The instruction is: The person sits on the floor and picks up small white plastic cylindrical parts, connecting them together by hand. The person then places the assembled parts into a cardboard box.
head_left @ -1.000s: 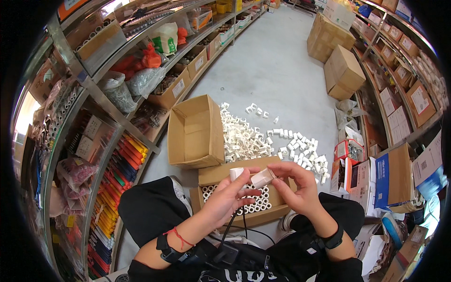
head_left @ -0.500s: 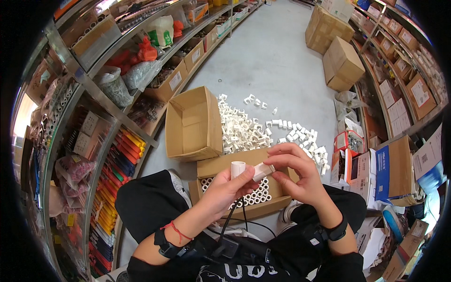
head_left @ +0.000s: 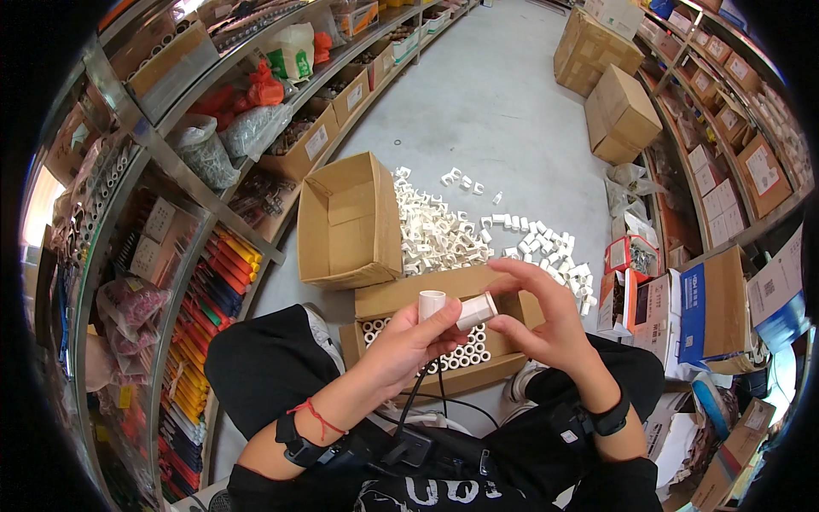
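The person's right hand [head_left: 550, 331] has loosened: a second ago its thumb and forefinger were closed on the outer end of a tilted white plastic fitting with a collared end [head_left: 474, 313], and now they are spread apart, the forefinger raised above that end and the thumb just beside it. For the work in hand, this suggests that the left hand [head_left: 408, 343] alone now bears the piece; whether the right thumb grazes it cannot be told. The left fingers are drawn in narrowly, the thumb laid across, holding both the tilted fitting and an upright white plastic cylinder with an open top [head_left: 431, 305], side by side. The two pieces are above a low open brown cardboard carton [head_left: 474, 377], where round white plastic fittings [head_left: 472, 352] stand on end in rows. Beyond it, on the smooth grey floor [head_left: 461, 102], lie a heap of white U-shaped plastic clips [head_left: 433, 226] and a scatter of short white plastic tubes [head_left: 546, 245], beside a taller brown cardboard box [head_left: 375, 275].
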`<state>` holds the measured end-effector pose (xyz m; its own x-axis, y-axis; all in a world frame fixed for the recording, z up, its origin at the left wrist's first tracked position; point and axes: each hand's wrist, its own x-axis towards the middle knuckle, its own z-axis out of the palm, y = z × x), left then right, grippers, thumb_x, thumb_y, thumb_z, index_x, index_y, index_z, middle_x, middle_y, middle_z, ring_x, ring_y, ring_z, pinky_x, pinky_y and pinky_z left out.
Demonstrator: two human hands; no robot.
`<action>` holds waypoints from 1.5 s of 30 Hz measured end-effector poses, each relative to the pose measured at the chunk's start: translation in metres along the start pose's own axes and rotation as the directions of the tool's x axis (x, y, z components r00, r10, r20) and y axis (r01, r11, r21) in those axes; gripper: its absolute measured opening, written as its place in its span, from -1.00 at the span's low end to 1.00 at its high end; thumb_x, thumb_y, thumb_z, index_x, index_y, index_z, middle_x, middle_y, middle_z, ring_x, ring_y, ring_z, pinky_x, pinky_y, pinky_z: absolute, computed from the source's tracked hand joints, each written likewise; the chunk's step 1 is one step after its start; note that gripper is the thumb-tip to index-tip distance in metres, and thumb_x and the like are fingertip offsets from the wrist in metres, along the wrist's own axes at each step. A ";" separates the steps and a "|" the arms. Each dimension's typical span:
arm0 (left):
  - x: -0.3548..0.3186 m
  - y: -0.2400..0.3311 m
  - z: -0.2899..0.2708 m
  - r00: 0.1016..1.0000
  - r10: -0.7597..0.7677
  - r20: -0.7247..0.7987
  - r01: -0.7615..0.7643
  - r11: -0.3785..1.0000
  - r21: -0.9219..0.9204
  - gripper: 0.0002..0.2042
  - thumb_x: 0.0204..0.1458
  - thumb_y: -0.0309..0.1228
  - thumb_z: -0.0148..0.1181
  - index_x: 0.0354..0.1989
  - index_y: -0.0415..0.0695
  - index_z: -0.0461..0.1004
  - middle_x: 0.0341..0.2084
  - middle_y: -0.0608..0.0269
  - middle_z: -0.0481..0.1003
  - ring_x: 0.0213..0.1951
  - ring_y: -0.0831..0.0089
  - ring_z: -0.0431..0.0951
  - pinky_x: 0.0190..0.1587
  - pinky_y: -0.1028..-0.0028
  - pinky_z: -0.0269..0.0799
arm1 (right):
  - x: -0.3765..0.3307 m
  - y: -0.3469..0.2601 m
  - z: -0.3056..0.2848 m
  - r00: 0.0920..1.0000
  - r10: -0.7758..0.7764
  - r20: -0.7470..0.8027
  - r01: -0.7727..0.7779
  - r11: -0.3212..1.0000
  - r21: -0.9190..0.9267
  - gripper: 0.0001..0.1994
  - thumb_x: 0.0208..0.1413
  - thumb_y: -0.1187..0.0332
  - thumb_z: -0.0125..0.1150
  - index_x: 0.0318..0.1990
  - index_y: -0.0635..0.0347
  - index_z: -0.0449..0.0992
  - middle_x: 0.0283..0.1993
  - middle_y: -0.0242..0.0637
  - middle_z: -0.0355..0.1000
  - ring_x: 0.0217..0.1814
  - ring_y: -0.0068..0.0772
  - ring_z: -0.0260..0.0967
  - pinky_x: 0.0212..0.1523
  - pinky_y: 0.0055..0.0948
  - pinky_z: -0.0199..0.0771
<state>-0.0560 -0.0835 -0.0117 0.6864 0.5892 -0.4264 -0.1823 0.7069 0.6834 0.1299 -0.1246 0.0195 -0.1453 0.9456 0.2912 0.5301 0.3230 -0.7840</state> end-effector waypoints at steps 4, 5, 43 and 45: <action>-0.001 0.001 0.000 1.000 -0.020 -0.023 0.020 1.000 -0.006 -0.68 0.02 -0.18 -0.01 -0.19 -0.15 0.27 -0.36 0.33 0.36 -0.33 0.63 0.38 -0.24 0.65 0.32 | 0.003 -0.001 0.002 0.996 -0.079 -0.049 0.078 0.997 -0.021 -0.42 -0.32 0.46 0.29 -0.01 0.14 0.27 -0.19 -0.29 0.39 -0.15 -0.32 0.32 -0.17 -0.46 0.31; -0.001 0.001 0.000 0.999 -0.033 -0.022 0.033 0.999 -0.004 -0.69 0.03 -0.19 -0.02 -0.17 -0.15 0.26 -0.34 0.32 0.36 -0.31 0.61 0.38 -0.24 0.64 0.32 | 0.003 0.001 0.002 0.994 -0.100 -0.040 0.099 0.995 -0.025 -0.42 -0.33 0.46 0.30 -0.01 0.13 0.27 -0.20 -0.29 0.39 -0.16 -0.30 0.32 -0.16 -0.46 0.31; 0.012 -0.004 -0.021 0.978 0.002 -0.211 -0.007 1.000 -0.022 -0.66 0.02 -0.25 0.00 -0.03 -0.05 0.26 -0.30 0.40 0.34 -0.33 0.61 0.38 -0.39 0.68 0.29 | -0.009 0.134 0.010 0.847 0.486 0.216 -0.440 0.868 -0.231 -0.80 -0.24 0.45 0.22 -0.37 0.28 0.47 -0.54 -0.30 0.41 -0.50 -0.55 0.36 -0.43 -0.57 0.36; 0.011 -0.002 -0.017 0.978 -0.005 -0.207 0.002 1.000 -0.017 -0.71 -0.01 -0.31 0.04 -0.10 -0.08 0.29 -0.38 0.43 0.32 -0.38 0.66 0.34 -0.41 0.69 0.27 | -0.032 0.197 0.028 0.774 0.611 0.168 -0.485 0.742 -0.464 -0.74 -0.33 0.26 0.27 -0.47 0.24 0.50 -0.59 -0.26 0.41 -0.55 -0.47 0.35 -0.48 -0.51 0.35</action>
<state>-0.0600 -0.0716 -0.0276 0.5266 0.6538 -0.5433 -0.1931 0.7144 0.6725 0.2155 -0.0898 -0.1589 0.0707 0.9356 -0.3458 0.8509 -0.2374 -0.4685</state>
